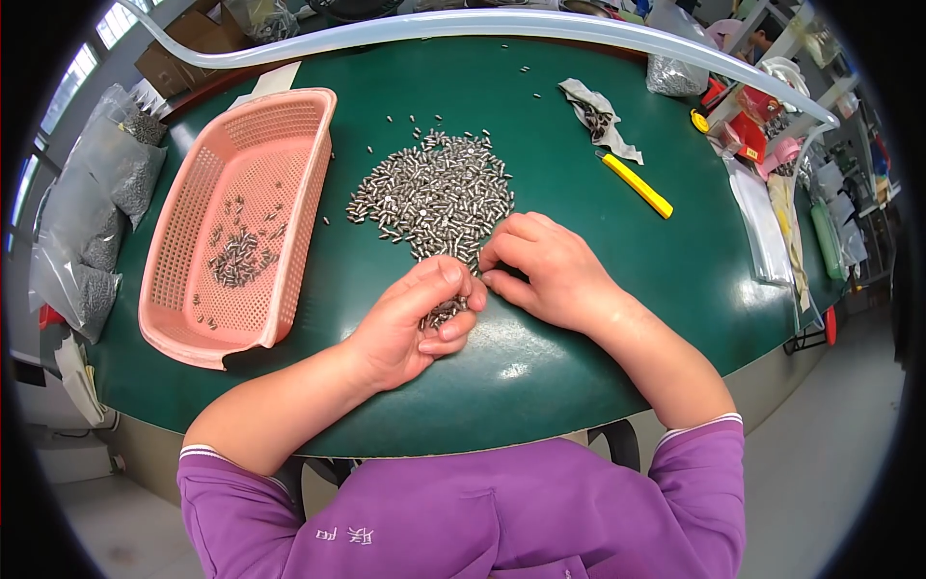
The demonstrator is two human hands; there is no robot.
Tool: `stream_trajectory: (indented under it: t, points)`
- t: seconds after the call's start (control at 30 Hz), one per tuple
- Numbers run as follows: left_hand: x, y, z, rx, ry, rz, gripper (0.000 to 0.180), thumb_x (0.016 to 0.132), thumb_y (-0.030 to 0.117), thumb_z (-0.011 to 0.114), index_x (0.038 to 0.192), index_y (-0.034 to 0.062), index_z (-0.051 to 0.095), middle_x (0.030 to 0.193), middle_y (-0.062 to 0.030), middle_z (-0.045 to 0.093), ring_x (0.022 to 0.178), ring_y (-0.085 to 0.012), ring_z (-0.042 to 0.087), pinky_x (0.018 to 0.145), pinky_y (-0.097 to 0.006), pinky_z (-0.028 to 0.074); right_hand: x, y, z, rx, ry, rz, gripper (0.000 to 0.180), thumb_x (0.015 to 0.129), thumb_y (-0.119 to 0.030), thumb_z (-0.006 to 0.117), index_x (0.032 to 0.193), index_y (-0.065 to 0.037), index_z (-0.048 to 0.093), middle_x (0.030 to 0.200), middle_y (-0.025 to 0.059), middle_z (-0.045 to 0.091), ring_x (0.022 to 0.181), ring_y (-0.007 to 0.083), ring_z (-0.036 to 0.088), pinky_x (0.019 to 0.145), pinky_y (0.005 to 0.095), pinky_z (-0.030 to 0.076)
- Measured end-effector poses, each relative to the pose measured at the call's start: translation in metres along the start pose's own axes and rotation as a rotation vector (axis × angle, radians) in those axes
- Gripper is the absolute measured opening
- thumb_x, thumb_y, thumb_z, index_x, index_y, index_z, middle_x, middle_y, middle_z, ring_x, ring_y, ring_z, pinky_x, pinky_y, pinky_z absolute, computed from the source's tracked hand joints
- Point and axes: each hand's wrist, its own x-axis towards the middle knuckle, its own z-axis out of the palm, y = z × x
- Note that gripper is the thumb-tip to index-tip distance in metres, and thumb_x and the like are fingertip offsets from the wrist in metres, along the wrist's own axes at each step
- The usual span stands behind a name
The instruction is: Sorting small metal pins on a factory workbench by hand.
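A heap of small silvery metal pins (pixel 434 188) lies in the middle of the green table. Just in front of it, my left hand (pixel 415 314) is cupped palm-up around a handful of the same metal pins, its fingers curled over them. My right hand (pixel 545 265) rests at the heap's near right edge, thumb and fingertips drawn together beside the left fingers. Whatever lies between those right fingertips is too small to make out. Left of the heap stands a pink perforated plastic basket (pixel 311 207) with a small scatter of pins on its bottom.
On the right lie a yellow utility knife (pixel 637 185) and a crumpled pale cloth (pixel 588 101) with dark bits on it. Filled clear bags (pixel 106 193) line the left side. A translucent hose (pixel 463 24) arches across the far edge. Red bins (pixel 750 135) stand at far right.
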Motion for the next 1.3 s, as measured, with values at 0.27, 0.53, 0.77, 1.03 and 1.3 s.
stream_trajectory:
  t: [0.27, 0.53, 0.77, 1.03, 1.3]
  points:
    - [0.001, 0.003, 0.004, 0.052, 0.06, -0.052, 0.014, 0.096, 0.021, 0.051, 0.097, 0.0082, 0.047, 0.092, -0.0057, 0.052, 0.06, -0.006, 0.039, 0.042, -0.016, 0.025, 0.002, -0.008, -0.007, 0.226, 0.075, 0.109, 0.011, 0.078, -0.006, 0.068, 0.086, -0.006, 0.06, 0.086, 0.0047, 0.058, 0.079, 0.02, 0.058, 0.069, 0.0303, 0.047]
    - [-0.001, 0.001, 0.005, 0.094, 0.073, -0.072, 0.015, 0.093, 0.015, 0.056, 0.103, 0.0078, 0.047, 0.091, -0.0056, 0.052, 0.06, -0.0052, 0.04, 0.043, -0.016, 0.025, 0.002, -0.013, -0.009, 0.348, 0.092, -0.092, 0.012, 0.077, -0.005, 0.068, 0.088, -0.006, 0.064, 0.085, 0.0044, 0.061, 0.081, 0.0193, 0.059, 0.069, 0.03, 0.048]
    - [-0.001, 0.001, 0.005, 0.072, 0.029, -0.071, 0.014, 0.093, 0.012, 0.056, 0.103, 0.0069, 0.047, 0.091, -0.0056, 0.053, 0.059, -0.0051, 0.039, 0.044, -0.017, 0.026, 0.003, -0.009, -0.008, 0.373, 0.18, 0.046, 0.014, 0.082, -0.003, 0.064, 0.095, -0.007, 0.066, 0.086, 0.0045, 0.062, 0.081, 0.0175, 0.059, 0.069, 0.0288, 0.047]
    - [0.0, -0.001, 0.006, 0.132, 0.029, -0.058, 0.012, 0.093, 0.01, 0.055, 0.103, 0.0103, 0.048, 0.093, -0.005, 0.05, 0.056, -0.0037, 0.036, 0.042, -0.015, 0.024, 0.001, 0.01, 0.003, 0.06, 0.096, 0.078, 0.017, 0.076, -0.005, 0.067, 0.092, -0.011, 0.066, 0.09, 0.0039, 0.059, 0.087, 0.0221, 0.058, 0.071, 0.0327, 0.049]
    - [0.0, 0.001, 0.004, 0.095, 0.01, -0.062, 0.012, 0.095, 0.015, 0.049, 0.103, 0.0057, 0.049, 0.094, -0.0073, 0.053, 0.059, -0.0069, 0.04, 0.045, -0.018, 0.026, 0.002, 0.008, 0.002, -0.082, 0.035, 0.032, 0.012, 0.073, -0.009, 0.068, 0.083, -0.009, 0.061, 0.085, 0.0039, 0.057, 0.082, 0.0243, 0.056, 0.071, 0.0357, 0.047]
